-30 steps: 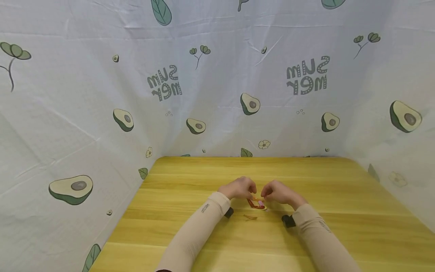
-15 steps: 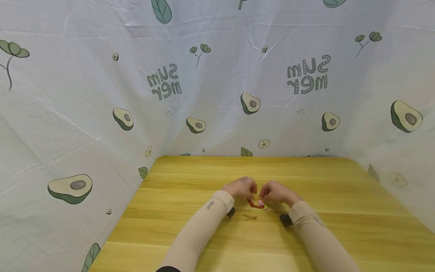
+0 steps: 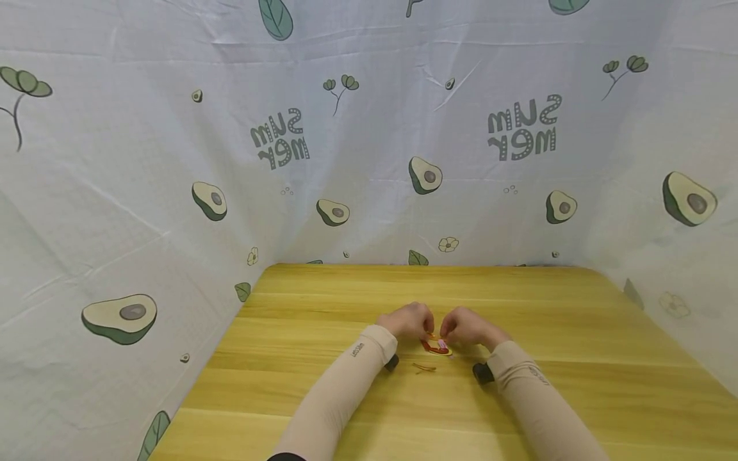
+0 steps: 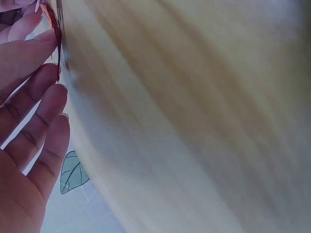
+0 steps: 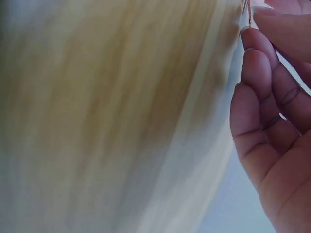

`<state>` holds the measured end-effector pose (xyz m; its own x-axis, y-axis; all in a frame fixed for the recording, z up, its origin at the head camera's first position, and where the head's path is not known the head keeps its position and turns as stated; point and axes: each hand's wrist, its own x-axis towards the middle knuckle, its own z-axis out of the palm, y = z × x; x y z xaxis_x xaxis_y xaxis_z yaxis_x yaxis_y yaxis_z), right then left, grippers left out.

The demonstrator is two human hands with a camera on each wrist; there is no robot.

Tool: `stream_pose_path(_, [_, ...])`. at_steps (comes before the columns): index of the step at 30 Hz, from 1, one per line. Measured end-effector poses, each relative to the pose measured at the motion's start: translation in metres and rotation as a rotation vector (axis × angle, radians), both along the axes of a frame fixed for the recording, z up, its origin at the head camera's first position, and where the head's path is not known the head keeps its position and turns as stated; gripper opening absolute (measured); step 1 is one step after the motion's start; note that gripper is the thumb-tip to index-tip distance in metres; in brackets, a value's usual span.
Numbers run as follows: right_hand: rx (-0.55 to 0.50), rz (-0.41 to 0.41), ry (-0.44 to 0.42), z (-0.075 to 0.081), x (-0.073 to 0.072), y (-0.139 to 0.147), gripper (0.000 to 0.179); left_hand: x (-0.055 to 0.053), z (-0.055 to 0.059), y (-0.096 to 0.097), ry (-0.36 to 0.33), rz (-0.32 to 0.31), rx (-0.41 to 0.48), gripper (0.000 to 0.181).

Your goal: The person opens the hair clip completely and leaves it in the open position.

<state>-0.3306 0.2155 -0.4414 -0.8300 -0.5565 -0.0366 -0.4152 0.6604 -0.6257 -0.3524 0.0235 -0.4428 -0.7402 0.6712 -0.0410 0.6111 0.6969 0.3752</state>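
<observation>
A small red, yellow and pink piece (image 3: 436, 349) is between the hands at the wooden table (image 3: 519, 410); the left hand (image 3: 409, 319) pinches it with thumb and bent fingers; the right hand (image 3: 468, 326) curls beside its far right edge, grip unclear; a thin brown forked strip (image 3: 425, 367) lies nearer.

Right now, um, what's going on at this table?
A person is working with both hands on a small, colourful item, red, yellow and pink, on the wooden table. The left hand and right hand have their fingertips at its far side, close together but apart. I can't tell whether either one is pinching it. A slim brown piece lies nearer the person, with neither hand on it.
</observation>
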Motion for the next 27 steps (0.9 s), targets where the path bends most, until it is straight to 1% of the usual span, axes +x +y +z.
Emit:
stream_pose_path(4, [0.007, -0.008, -0.001, -0.0009, 0.0, 0.0004, 0.011, -0.0016, -0.0023, 0.0, -0.001, -0.013, 0.012, 0.005])
stream_pose_path(12, [0.023, -0.019, -0.048, -0.0023, -0.0008, -0.0006, 0.011, -0.0007, -0.0049, -0.0001, -0.037, 0.007, 0.015, 0.005])
stream_pose_path(19, [0.027, -0.019, -0.04, -0.0033, -0.0015, -0.0019, 0.01, -0.0011, -0.0041, -0.0008, -0.041, 0.014, 0.025, 0.006])
stream_pose_path(27, [0.034, -0.035, -0.031, -0.004, -0.0012, -0.0029, 0.01, -0.0022, -0.0062, -0.0009, -0.053, 0.014, 0.047, 0.007])
